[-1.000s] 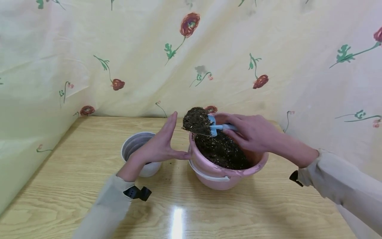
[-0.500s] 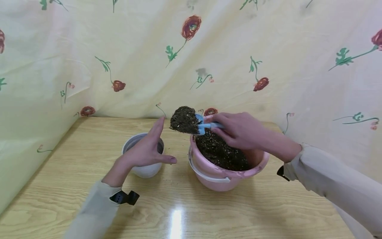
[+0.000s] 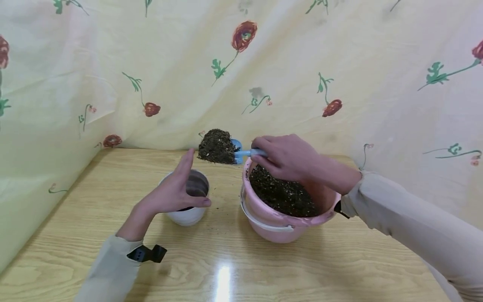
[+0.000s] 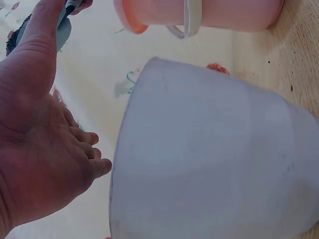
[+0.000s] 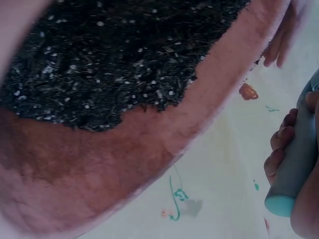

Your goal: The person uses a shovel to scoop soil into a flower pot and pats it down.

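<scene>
Seen from my head, my right grip (image 3: pixel 288 157) was curled round the handle of a blue scoop (image 3: pixel 243 154). I held the scoop up in the air, and it pointed to the left. A big, round heap of dark soil (image 3: pixel 216 147) sat on its front. Below my arm, on the table (image 3: pixel 188 272), stood a pink bucket (image 3: pixel 279 235) with more dark soil (image 3: pixel 281 197) in it. Its white handle (image 3: pixel 266 226) hung down at the side. To the left stood a white pot (image 3: pixel 187 216). My left grip (image 3: pixel 170 193) was by the pot's top, thumb and fingers spread wide apart, with hold of nothing. Behind it all hung a cloth (image 3: pixel 170 63) with red flowers.

Seen from my left wrist, all was tipped sideways. The white pot was big and close, and my fingertips came right by its rim. I could not tell if they touched it. The pink bucket was near the top, and a bit of the scoop showed behind my thumb.

Seen from my right wrist, my fingers wrapped round the scoop's gray handle, with its greenish end poking out. Beside it I saw into the pink bucket, where white bits dotted the soil.
</scene>
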### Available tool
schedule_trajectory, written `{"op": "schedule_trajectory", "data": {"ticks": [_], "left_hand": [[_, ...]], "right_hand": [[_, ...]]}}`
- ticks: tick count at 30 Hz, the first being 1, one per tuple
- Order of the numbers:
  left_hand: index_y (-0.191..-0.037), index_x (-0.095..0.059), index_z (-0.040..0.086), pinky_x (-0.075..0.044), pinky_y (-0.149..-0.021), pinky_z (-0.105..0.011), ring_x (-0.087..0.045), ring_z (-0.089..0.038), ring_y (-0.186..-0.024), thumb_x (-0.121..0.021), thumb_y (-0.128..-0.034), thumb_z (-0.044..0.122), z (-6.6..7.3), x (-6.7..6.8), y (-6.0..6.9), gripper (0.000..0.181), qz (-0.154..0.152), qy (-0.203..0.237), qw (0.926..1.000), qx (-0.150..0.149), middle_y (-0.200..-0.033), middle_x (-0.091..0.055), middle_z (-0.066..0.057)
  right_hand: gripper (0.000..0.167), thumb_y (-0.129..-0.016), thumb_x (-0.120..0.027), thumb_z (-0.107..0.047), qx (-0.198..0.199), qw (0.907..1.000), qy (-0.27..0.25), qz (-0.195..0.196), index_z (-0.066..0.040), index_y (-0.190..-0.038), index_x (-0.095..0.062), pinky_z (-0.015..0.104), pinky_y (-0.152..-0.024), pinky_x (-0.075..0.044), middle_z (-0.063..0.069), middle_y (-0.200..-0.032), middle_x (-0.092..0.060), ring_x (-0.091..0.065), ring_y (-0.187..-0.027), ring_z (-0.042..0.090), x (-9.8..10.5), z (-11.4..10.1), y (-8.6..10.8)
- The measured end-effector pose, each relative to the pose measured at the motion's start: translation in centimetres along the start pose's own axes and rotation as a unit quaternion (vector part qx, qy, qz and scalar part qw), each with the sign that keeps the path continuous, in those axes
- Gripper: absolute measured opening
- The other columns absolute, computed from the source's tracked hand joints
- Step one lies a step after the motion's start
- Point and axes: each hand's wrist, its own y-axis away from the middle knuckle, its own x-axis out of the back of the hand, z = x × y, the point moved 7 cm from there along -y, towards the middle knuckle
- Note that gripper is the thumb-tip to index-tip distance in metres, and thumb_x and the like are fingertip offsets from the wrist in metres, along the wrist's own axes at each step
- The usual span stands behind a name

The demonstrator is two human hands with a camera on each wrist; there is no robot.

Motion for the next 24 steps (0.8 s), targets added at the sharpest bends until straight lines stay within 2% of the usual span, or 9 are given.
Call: {"op": "schedule_trajectory", "data": {"ticks": [6,13,19,24], "left_hand": [[-0.151,0.019,0.032,-0.019,-0.111,-0.061,0.005,-0.030,-0.146,-0.085,-0.0702,0.043,-0.6,0.5,0.5,0.132,0.010,0.013,0.9998,0.009,-0.160,0.015,-0.002],[-0.152,0.018,0.026,-0.019,-0.110,-0.062,0.005,-0.031,-0.146,-0.084,-0.0702,0.046,-1.3,0.9,0.9,0.132,0.012,0.007,0.9999,0.010,-0.160,0.014,-0.005],[-0.152,0.018,0.023,-0.020,-0.110,-0.061,0.003,-0.033,-0.146,-0.084,-0.0721,0.042,-2.2,1.1,1.5,0.131,0.015,0.012,0.9996,0.022,-0.160,0.013,-0.009],[-0.152,0.019,0.019,-0.017,-0.110,-0.063,0.007,-0.033,-0.146,-0.083,-0.0726,0.043,-3.3,1.1,2.0,0.132,0.015,0.012,0.9992,0.035,-0.159,0.015,-0.011]], "right_hand": [[0.018,-0.100,-0.049,-0.031,0.000,0.9999,-0.005,-0.012,-0.015,-0.101,-0.057,0.030,-0.051,-0.038,-0.007,-0.079,-0.053,-0.044,-0.056,0.009,-0.1,-0.2,-1.0],[0.020,-0.100,-0.049,-0.032,0.005,0.9996,0.000,-0.028,-0.014,-0.103,-0.058,0.031,-0.052,-0.041,-0.005,-0.082,-0.056,-0.046,-0.057,0.010,-0.7,-0.6,-2.0],[0.019,-0.100,-0.049,-0.031,0.018,0.9994,0.003,-0.028,-0.013,-0.101,-0.057,0.032,-0.051,-0.039,-0.004,-0.080,-0.054,-0.045,-0.056,0.011,-0.8,-1.2,-2.8],[0.020,-0.100,-0.049,-0.032,0.021,0.9988,0.004,-0.045,-0.014,-0.101,-0.056,0.031,-0.051,-0.039,-0.005,-0.081,-0.054,-0.044,-0.056,0.010,-1.1,-1.6,-3.6]]}}
